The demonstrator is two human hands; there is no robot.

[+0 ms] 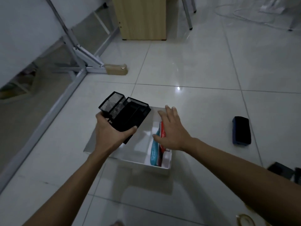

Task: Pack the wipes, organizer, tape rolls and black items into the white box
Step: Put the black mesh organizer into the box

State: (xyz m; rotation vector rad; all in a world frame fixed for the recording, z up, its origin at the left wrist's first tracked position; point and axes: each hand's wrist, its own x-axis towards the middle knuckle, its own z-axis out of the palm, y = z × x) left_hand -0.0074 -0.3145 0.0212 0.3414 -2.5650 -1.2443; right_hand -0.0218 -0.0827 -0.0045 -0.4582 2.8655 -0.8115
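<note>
The white box (140,166) stands open on the tiled floor in the middle of the view. My left hand (108,129) grips a black mesh organizer (126,112) and holds it tilted above the box's left half. My right hand (171,129) hovers with spread fingers over the box's right side, touching the wipes packs (154,152), blue and red, that stand on edge against the right wall. A black rectangular item (241,130) lies on the floor to the right. A tape roll (246,220) shows at the bottom right edge.
Another dark item (280,171) lies at the right edge, partly behind my right forearm. A metal frame leg (81,59) with a brown taped foot (116,69) stands at the back left. A wooden cabinet (143,18) stands beyond.
</note>
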